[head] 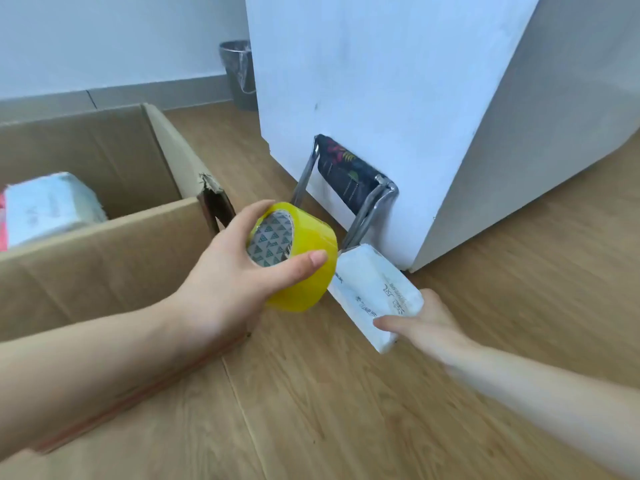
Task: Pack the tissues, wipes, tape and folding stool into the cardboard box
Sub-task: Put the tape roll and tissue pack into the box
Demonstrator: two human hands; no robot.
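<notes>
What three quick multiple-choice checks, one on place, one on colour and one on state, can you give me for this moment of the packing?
1. Where is the folding stool?
A. In the cardboard box
B. Folded, leaning on the white cabinet
C. In the bin

2. What colour is the tape roll?
A. Yellow
B. Red
C. Black

3. What is in the person's hands?
A. Nothing in either
B. Both on the stool
C. Left hand holds the tape, right hand holds a tissue pack

Key: 1 B, it stands on the floor against the white cabinet, outside the cardboard box. 2 A, its outer face is yellow. 3 C, the left hand wraps the roll and the right hand grips the tissue pack.
</notes>
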